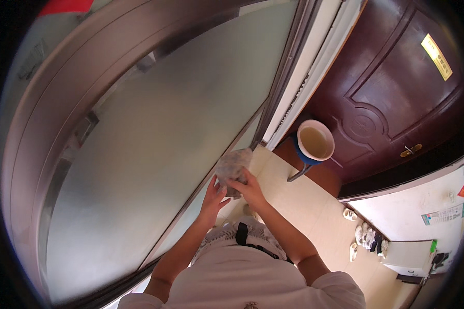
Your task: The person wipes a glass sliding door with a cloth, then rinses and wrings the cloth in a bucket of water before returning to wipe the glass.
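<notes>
A bunched, greyish patterned cloth (235,162) is in front of me, close to the frosted glass panel (158,127). My right hand (249,189) grips its lower right part, thumb and fingers pressed into the folds. At the lower left edge of the cloth is my left hand (213,201), its fingers spread and the tips at or against the fabric. To the right, a pale pink basin (330,148) holds cloudy, brownish water (313,142). It rests on a blue stool (302,154) with metal legs.
A dark red panelled door (371,89) with a brass-coloured handle (411,150) stands behind the basin. Several shoes (367,237) line the wall at right, beside a white cabinet (406,257). A dark metal frame (282,73) edges the glass. Pale tiles (305,208) cover the floor.
</notes>
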`<state>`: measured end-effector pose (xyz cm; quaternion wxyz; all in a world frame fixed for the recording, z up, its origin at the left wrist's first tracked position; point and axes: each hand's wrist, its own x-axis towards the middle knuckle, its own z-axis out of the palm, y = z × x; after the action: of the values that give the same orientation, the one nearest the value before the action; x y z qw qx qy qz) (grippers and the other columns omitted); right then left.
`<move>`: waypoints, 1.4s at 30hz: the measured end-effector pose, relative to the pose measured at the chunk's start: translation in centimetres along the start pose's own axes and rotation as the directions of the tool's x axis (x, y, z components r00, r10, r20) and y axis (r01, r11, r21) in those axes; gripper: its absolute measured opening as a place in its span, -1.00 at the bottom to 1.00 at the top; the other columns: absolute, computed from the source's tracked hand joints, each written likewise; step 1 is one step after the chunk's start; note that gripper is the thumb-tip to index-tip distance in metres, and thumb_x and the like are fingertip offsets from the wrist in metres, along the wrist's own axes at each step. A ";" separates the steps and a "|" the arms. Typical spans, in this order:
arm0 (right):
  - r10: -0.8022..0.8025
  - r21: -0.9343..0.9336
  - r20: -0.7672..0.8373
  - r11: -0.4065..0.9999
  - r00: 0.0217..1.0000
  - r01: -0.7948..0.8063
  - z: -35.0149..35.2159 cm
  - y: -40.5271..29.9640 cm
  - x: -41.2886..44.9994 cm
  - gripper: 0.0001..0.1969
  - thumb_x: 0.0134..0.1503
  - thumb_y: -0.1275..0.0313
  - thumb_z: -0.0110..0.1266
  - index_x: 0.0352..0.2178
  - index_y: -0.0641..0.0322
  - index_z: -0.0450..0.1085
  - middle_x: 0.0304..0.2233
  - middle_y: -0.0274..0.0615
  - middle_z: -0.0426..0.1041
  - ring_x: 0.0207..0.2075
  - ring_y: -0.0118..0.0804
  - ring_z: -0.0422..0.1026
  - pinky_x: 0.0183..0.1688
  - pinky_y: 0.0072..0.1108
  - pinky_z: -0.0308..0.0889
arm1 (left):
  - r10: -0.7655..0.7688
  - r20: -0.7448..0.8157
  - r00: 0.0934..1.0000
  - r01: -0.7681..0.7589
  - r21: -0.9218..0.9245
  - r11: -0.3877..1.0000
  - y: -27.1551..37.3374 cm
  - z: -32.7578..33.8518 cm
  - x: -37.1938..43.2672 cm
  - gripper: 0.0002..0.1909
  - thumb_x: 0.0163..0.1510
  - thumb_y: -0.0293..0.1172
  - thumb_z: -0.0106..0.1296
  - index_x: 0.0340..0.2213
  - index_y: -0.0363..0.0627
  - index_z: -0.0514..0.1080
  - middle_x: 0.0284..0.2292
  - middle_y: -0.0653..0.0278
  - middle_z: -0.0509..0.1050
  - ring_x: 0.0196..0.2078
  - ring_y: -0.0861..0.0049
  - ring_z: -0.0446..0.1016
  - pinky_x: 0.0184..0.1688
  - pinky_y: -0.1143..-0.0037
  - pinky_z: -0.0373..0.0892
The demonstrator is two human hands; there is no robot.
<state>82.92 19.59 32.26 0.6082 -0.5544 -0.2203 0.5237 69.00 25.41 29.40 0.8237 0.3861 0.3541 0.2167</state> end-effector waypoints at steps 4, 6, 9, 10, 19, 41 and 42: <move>-0.114 -0.015 0.327 0.992 0.938 0.126 3.6 0.3 0.7 -0.61 -0.04 0.45 -0.12 -0.12 0.32 0.28 -0.13 -0.19 0.33 -0.15 -0.38 0.31 -0.09 -0.60 0.19 | 0.162 -0.014 0.987 -0.162 -0.053 0.985 1.2 -1.8 -1.0 -0.42 0.02 -0.27 -0.02 0.04 -0.10 0.05 0.02 0.21 0.16 0.02 0.45 0.22 0.00 0.40 0.20; -0.144 -0.031 0.394 0.985 0.908 0.170 4.0 0.5 0.8 -0.62 -0.03 0.44 -0.15 -0.13 0.33 0.29 -0.13 -0.18 0.33 -0.10 -0.36 0.28 -0.04 -0.57 0.15 | 0.217 -0.058 0.974 -0.224 -0.164 0.961 2.1 -2.7 -2.0 -0.49 0.01 -0.32 -0.02 -0.02 -0.20 0.12 -0.05 0.22 0.25 -0.05 0.46 0.29 -0.03 0.46 0.25; 0.081 0.263 -0.063 0.963 0.995 -0.062 4.4 2.8 1.0 -0.56 0.03 0.32 -0.02 -0.08 0.34 0.20 -0.11 -0.13 0.29 -0.02 -0.33 0.21 -0.01 -0.50 0.14 | 0.125 -0.042 0.991 -0.132 -0.276 0.952 2.0 -5.1 -2.5 -0.52 -0.04 -0.38 0.00 -0.07 -0.22 0.19 -0.15 0.20 0.34 -0.10 0.42 0.35 -0.07 0.45 0.28; 0.084 0.260 -0.058 0.963 0.995 -0.066 5.1 3.3 1.0 -0.56 0.03 0.32 -0.02 -0.08 0.34 0.20 -0.11 -0.13 0.29 -0.02 -0.33 0.21 -0.01 -0.50 0.14 | 0.107 -0.041 0.993 -0.114 -0.270 0.956 1.9 -5.6 -2.7 -0.53 -0.06 -0.40 0.00 -0.08 -0.22 0.21 -0.16 0.19 0.35 -0.11 0.41 0.35 -0.08 0.45 0.28; 0.370 0.323 0.400 0.799 0.839 -0.507 8.9 8.1 2.8 -0.33 0.01 0.00 0.00 0.03 0.19 0.06 -0.02 -0.29 0.19 -0.03 -0.35 0.23 -0.01 -0.51 0.17 | 0.123 -0.265 0.956 -0.175 -0.183 0.967 -0.1 -11.1 -3.8 -0.60 -0.14 -0.56 0.05 -0.19 -0.29 0.27 -0.23 0.18 0.40 -0.16 0.38 0.39 -0.14 0.47 0.32; 0.288 0.510 -0.323 0.855 0.902 -0.091 -7.4 7.3 22.6 -0.50 -0.15 0.41 0.22 -0.19 0.45 0.23 -0.26 -0.10 0.34 -0.28 -0.19 0.36 -0.23 -0.44 0.30 | -0.311 -0.159 0.937 0.153 -0.612 0.776 -6.7 -2.3 23.7 -0.73 0.06 -0.50 -0.25 -0.19 -0.27 0.32 -0.19 0.15 0.39 -0.15 0.39 0.38 -0.12 0.49 0.34; 0.294 0.576 -0.308 0.815 0.905 -0.068 -8.5 6.6 23.8 -0.51 -0.14 0.41 0.21 -0.18 0.44 0.23 -0.25 -0.09 0.34 -0.26 -0.19 0.36 -0.22 -0.45 0.30 | -0.322 -0.215 0.922 0.155 -0.558 0.815 -6.6 -1.0 25.3 -0.73 0.07 -0.48 -0.25 -0.20 -0.27 0.33 -0.19 0.16 0.39 -0.15 0.42 0.38 -0.14 0.51 0.34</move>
<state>95.96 35.72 16.42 0.7191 -0.4650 0.1184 0.5026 85.42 37.87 13.24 0.8553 0.0581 0.4469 0.2556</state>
